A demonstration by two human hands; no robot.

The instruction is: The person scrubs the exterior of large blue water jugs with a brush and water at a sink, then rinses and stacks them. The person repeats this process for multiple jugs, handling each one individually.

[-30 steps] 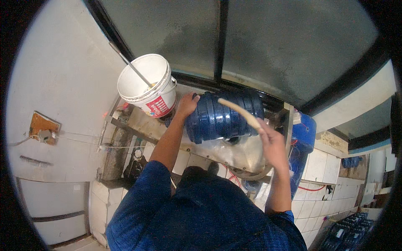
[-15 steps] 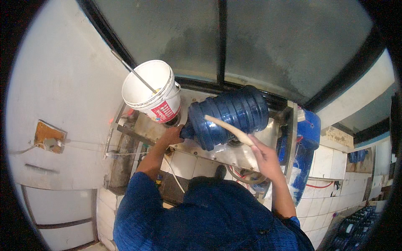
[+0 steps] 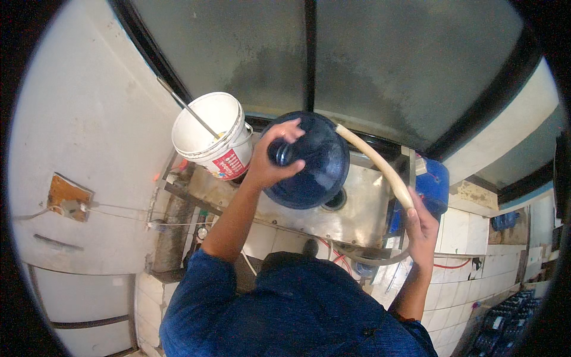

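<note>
A large blue water jug (image 3: 318,172) stands upright on the steel counter, its round mouth facing up. My left hand (image 3: 270,156) is at the jug's neck, thumb and fingers spread apart with the mouth showing between them. Whether the palm touches the neck, I cannot tell. My right hand (image 3: 421,229) is closed round a pale, cream-coloured hose (image 3: 380,162). The hose arches up to the left from that hand, its free end beside the jug's far right shoulder.
Left of the jug is a white bucket (image 3: 202,128) with a metal rod leaning out. The steel counter (image 3: 372,205) has a raised edge and a round hole. Dark-framed glass panes (image 3: 410,77) rise behind. A blue drum (image 3: 433,181) stands at right.
The jug has gone from lying on its side to upright. My left hand has risen with its neck and spread its fingers. My right hand has moved right, drawing the hose along.
</note>
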